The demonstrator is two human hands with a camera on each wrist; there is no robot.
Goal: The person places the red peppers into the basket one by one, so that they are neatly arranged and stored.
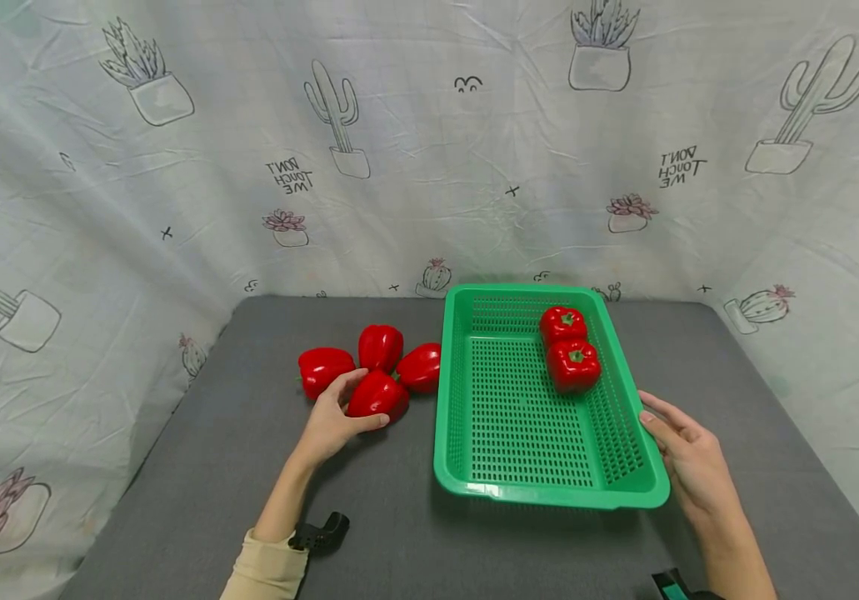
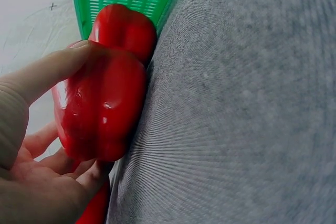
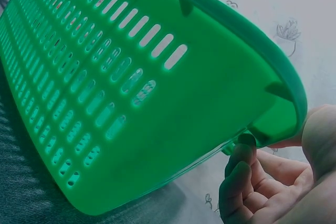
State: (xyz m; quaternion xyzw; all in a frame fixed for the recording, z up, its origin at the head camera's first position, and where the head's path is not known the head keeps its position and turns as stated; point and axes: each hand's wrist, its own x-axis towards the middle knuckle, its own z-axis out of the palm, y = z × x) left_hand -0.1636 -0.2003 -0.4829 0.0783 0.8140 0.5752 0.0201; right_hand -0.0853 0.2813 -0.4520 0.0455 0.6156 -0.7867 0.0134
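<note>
My left hand (image 1: 334, 419) spans the nearest red bell pepper (image 1: 379, 396), thumb on one side and fingers curled round the other. In the left wrist view that bell pepper (image 2: 100, 103) lies on its side against the grey cloth, its stem end away from me. Three more red peppers lie around it: one at the left (image 1: 326, 371), one behind (image 1: 380, 347) and one at the right (image 1: 421, 367), close to the basket. On the right side of the green basket (image 1: 466, 486), my right hand (image 1: 691, 458) holds the rim, thumb over the edge and fingers beneath it.
Two red bell peppers (image 1: 575, 365) stand stem up inside the basket, toward its back right. A grey cloth (image 1: 197, 500) covers the table. Behind it and at both sides hangs a white curtain (image 1: 414, 100) printed with cacti.
</note>
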